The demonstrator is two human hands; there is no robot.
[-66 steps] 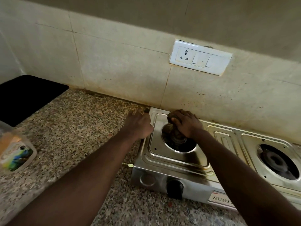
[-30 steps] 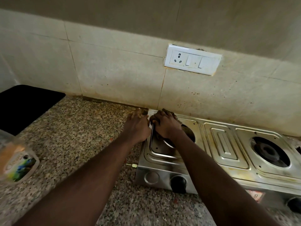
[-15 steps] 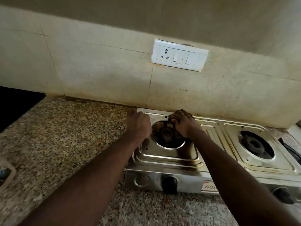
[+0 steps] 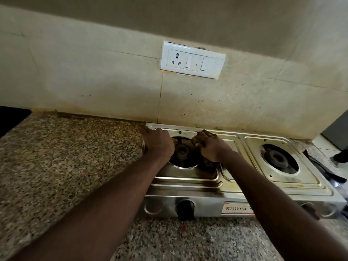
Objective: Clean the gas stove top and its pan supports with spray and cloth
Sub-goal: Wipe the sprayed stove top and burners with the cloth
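A steel two-burner gas stove (image 4: 233, 187) stands against the tiled wall, with no pan supports on it. My left hand (image 4: 158, 146) lies over the stove's left rim, its fingers bent down over the edge near the back corner. My right hand (image 4: 211, 147) grips a dark, dirty cloth (image 4: 208, 162) and presses it on the steel plate just right of the left burner (image 4: 181, 150). The right burner (image 4: 276, 158) is bare. A dark, pan-support-like piece (image 4: 323, 170) lies on the counter beyond the stove's right end, partly cut off.
Speckled granite counter (image 4: 66, 157) stretches left of and in front of the stove. A white socket-and-switch plate (image 4: 192, 60) sits on the stained wall tiles above. Two black knobs are on the stove's front, the left one (image 4: 185, 206) below the left burner.
My right hand has wiped with the cloth from the plate's back-left corner round to the right of the left burner. The view swung right, and the bottle at the left edge left the frame.
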